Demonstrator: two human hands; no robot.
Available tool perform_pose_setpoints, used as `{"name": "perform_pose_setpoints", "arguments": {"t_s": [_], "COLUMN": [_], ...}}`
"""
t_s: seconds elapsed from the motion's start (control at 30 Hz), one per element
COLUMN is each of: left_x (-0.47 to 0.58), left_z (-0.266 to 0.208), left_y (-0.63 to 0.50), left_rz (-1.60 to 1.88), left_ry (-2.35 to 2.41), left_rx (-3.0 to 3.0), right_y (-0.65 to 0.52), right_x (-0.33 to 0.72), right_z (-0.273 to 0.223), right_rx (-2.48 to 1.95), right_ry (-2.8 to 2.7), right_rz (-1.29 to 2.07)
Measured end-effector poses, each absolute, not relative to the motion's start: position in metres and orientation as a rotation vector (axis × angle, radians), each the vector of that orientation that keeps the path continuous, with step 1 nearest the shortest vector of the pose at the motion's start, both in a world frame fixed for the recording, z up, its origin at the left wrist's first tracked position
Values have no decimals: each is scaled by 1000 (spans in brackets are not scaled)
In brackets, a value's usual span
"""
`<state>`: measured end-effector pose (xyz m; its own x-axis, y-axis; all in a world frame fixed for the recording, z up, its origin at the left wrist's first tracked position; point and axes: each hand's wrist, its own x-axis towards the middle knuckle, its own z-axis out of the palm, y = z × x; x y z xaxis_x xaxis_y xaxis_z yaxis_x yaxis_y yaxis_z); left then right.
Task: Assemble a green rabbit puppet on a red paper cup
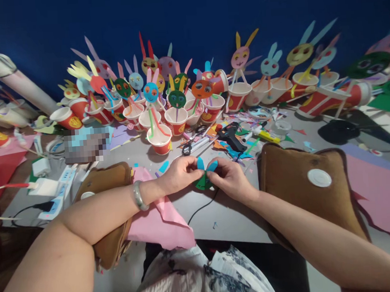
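A green paper rabbit face (203, 183) with two blue paper ears is held between both hands, low over the grey table. My left hand (182, 174) pinches the left blue ear (200, 163); a pale bangle circles that wrist. On the other side my right hand (230, 178) pinches the right blue ear (212, 166) where it meets the face. The fingers partly cover the face. Just beyond the hands lie black-handled scissors (186, 149) and a black glue gun (231, 136).
Paper cups (160, 141) bearing rabbit faces on pipe-cleaner stems line the back. Brown cushions (300, 178) flank the arms. Pink paper (158, 219) lies under my left forearm. Power strips (59, 191) stand at left; paper scraps and a yellow tube (266, 135) lie beyond the right hand.
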<state>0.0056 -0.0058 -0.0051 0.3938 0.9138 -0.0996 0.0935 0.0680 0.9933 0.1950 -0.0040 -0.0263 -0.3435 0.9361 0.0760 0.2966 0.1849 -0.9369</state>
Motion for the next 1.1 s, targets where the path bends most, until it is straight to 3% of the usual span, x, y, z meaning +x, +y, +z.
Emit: {"name": "perform_pose_setpoints", "arguments": {"t_s": [1.1], "left_x": [7], "left_z": [-11], "left_y": [-6], "left_rz": [811], "left_ry": [1041], "left_rx": [1517], "right_y": [-6], "right_x": [194], "right_z": [-27], "right_rx": [-1145], "right_ry": [-1806], "right_rz": [1154]}}
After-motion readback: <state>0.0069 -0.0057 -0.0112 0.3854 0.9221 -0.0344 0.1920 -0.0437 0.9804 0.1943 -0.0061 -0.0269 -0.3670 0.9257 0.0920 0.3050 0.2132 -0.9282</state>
